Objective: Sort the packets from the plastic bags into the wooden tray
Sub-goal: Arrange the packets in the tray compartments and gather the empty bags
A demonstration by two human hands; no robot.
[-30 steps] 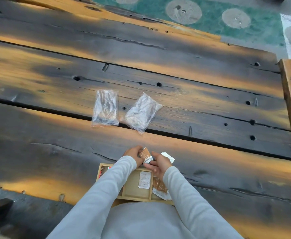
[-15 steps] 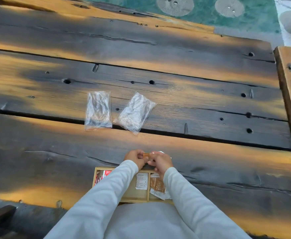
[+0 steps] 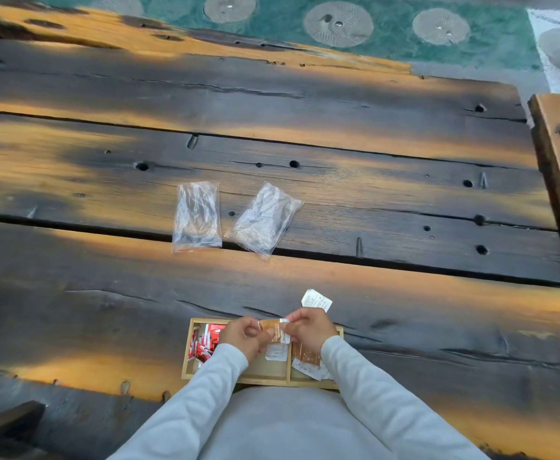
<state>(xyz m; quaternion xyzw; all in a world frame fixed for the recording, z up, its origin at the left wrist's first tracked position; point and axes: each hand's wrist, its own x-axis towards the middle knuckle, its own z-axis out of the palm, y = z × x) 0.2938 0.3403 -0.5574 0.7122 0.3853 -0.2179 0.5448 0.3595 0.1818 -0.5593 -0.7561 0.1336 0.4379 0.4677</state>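
1. Since a moment ago, our hands have drawn back over the wooden tray (image 3: pixel 186 353).
2. Our left hand (image 3: pixel 242 336) and right hand (image 3: pixel 308 330) both pinch one brown packet (image 3: pixel 270 327) above it.
3. Both plastic bags (image 3: pixel 196 216) lie well beyond.

Red-and-white packets (image 3: pixel 205 341), brown packet (image 3: pixel 272 328), pale tray (image 3: pixel 185 366), green rug (image 3: pixel 388 44) with grey circles.

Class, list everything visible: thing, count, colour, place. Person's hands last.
clear plastic bags: two, transparent, mid-table
pale wooden tray: one, tan, near edge
small red packets: several, red, tray's left end
brown packets: few, brown, right compartment
flat white packet: one, white, tray's middle
held packet: one, brown-white, between both hands
second white packet: one, white, above right hand
dark plank table: one, blackish, underneath
patterned green rug: one, green, beyond table
left hand, right hand: over tray
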